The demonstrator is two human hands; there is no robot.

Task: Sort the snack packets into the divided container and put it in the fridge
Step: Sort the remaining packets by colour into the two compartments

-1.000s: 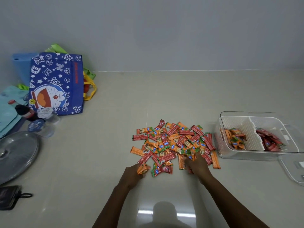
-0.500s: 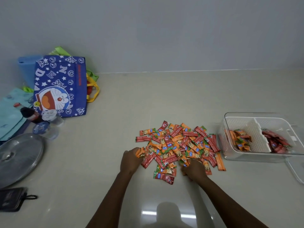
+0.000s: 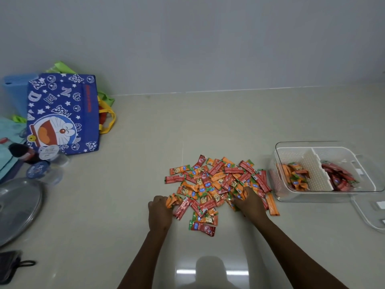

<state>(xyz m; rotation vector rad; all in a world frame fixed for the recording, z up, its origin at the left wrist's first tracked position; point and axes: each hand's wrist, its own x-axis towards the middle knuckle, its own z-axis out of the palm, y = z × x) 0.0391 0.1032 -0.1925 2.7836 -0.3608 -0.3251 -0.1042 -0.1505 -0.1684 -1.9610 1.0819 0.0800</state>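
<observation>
Head view. Centre of frame: a loose pile of orange and red snack packets [image 3: 218,182] on the pale floor [image 3: 135,184]. At the pile's lower left edge, the left hand [image 3: 159,211] has its fingers curled around a small bunch of orange packets [image 3: 173,201]. At the lower right of the pile, the right hand [image 3: 249,202] lies over the packets; whether its fingers pinch any cannot be told. Right of frame, just beside the pile: the clear divided container [image 3: 291,198], orange packets in its left compartment, red in its right. The clear lid [image 3: 368,217] lies at its lower right. Upper left: a blue cartoon bag [image 3: 62,113]; lower left: a glass pot lid [image 3: 16,207]
</observation>
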